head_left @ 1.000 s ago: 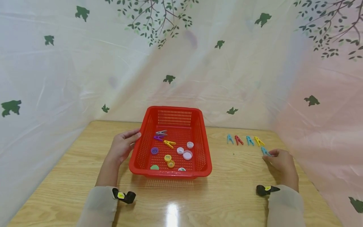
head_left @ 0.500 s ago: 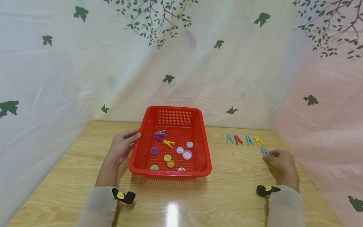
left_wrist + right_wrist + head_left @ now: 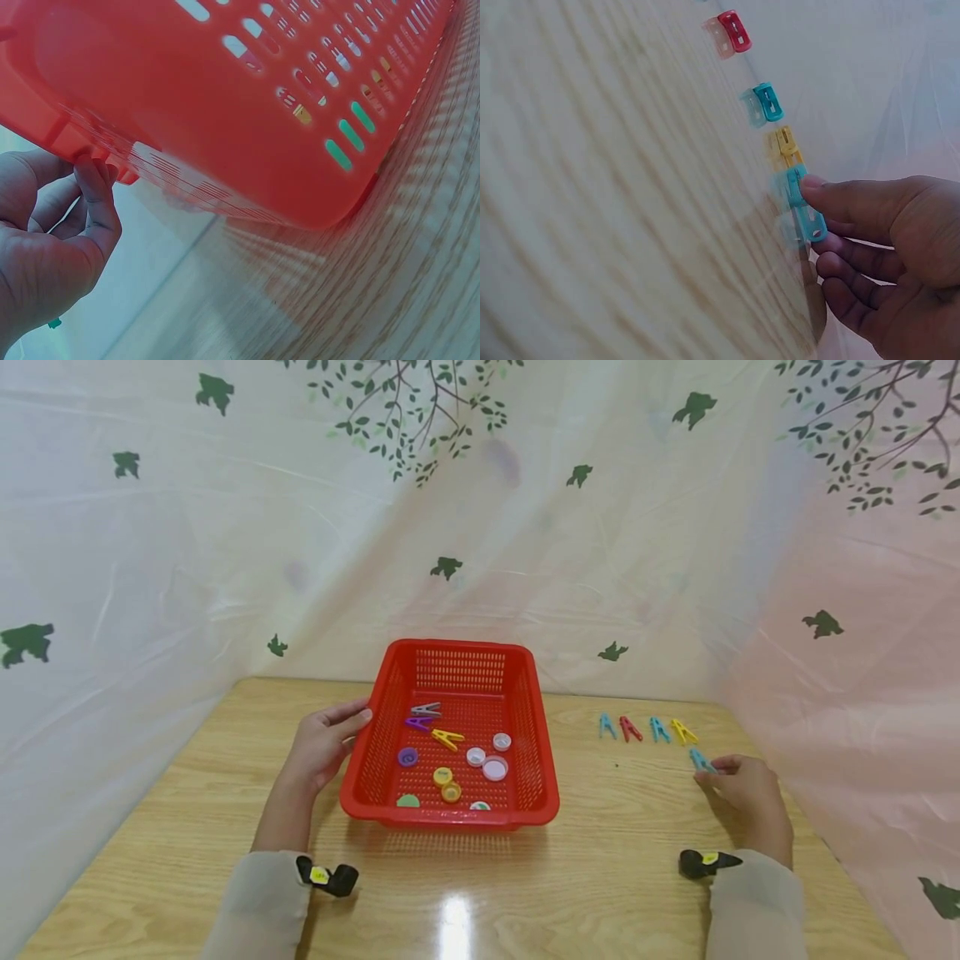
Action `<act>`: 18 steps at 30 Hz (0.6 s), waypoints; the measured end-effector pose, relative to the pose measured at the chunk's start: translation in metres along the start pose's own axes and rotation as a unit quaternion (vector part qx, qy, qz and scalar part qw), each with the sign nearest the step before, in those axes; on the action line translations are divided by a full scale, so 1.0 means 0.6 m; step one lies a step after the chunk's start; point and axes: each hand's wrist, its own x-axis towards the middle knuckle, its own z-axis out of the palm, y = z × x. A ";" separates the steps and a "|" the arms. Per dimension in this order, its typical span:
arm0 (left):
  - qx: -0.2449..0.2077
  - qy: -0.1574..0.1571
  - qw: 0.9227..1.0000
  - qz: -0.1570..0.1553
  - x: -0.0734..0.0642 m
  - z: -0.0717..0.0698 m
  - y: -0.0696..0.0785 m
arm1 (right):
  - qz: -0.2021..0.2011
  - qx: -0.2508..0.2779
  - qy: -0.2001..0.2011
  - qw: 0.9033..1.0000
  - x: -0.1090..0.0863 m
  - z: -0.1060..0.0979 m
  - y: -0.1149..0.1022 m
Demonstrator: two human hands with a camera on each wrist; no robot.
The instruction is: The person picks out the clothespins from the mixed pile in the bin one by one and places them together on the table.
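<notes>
My left hand (image 3: 313,750) grips the left rim of a red plastic basket (image 3: 461,817), thumb over the edge; in the left wrist view its fingers (image 3: 96,196) curl under the rim. Over at the right, my right hand (image 3: 750,792) pinches a light-blue clothespin (image 3: 701,760) at the table surface. Behind it stands a row of clothespins: blue (image 3: 607,726), red (image 3: 630,729), teal (image 3: 660,730) and yellow (image 3: 683,732). Grey (image 3: 426,710), purple (image 3: 418,723) and yellow clothespins (image 3: 447,740) lie inside the basket.
Several bottle caps lie in the basket's front half, among them a purple cap (image 3: 407,757), a yellow cap (image 3: 442,776) and a white cap (image 3: 502,742). The wooden table (image 3: 600,877) meets a patterned curtain (image 3: 480,527) at the back and sides.
</notes>
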 end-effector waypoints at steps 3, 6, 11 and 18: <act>0.001 0.001 1.000 0.001 0.001 0.000 -0.002 | 0.002 0.001 -0.005 1.000 -0.002 -0.001 0.001; 0.003 0.003 1.000 0.000 0.003 0.000 -0.002 | 0.007 -0.002 -0.012 1.000 -0.004 -0.003 0.000; 0.007 0.002 1.000 0.001 0.002 0.000 -0.001 | 0.007 -0.007 -0.020 1.000 -0.006 -0.012 -0.002; 0.000 -0.002 1.000 0.003 0.002 -0.001 -0.001 | -0.006 -0.005 -0.016 1.000 0.002 -0.025 -0.009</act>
